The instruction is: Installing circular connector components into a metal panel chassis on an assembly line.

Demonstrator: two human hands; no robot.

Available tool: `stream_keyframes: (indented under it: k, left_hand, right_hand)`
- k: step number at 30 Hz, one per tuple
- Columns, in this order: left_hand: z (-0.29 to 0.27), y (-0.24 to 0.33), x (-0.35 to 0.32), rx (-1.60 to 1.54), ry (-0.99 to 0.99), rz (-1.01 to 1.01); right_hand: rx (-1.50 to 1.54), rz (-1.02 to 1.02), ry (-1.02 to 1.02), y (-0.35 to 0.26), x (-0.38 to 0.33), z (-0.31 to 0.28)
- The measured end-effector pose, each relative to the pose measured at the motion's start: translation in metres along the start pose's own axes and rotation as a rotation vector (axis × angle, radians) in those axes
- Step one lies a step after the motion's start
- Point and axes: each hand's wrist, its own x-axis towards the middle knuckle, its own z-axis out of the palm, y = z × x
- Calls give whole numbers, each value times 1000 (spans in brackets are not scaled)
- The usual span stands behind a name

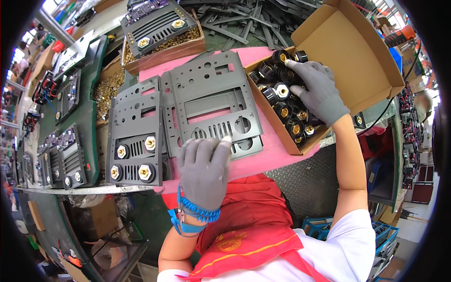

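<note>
My right hand (319, 89), in a grey glove, reaches into a cardboard box (277, 129) of black round sockets (295, 128) with brass centres. Its thumb and index finger are spread apart over the sockets; the other fingers are partly hidden. My left hand (204, 171), also gloved, has curled fingers at the lower edge of a stacked grey metal panel (211, 89); whatever lies under them is hidden. A blue coiled wrist strap (199, 212) circles that wrist. Beside it, to the left, lie overlapping grey panels (136, 110) fitted with sockets showing white hex nuts and brass studs.
A pink mat (282, 141) lies under the panels. Behind stands a tray of small brass parts (188, 40), with a fitted panel (157, 28) on top. Grey metal strips (244, 21) pile up at the back. The box's raised lid (347, 42) stands at the right.
</note>
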Motion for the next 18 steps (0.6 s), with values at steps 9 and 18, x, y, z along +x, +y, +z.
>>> stream_keyframes:
  k: [9, 18]
  left_hand:
    - [-17, 4, 0, -36, -111, -4]
    - [-29, 32, -22, -514, 67, -65]
  right_hand:
    - [544, -22, 276, -29, -20, -4]
    - [1153, -302, -249, -98, -54, -35]
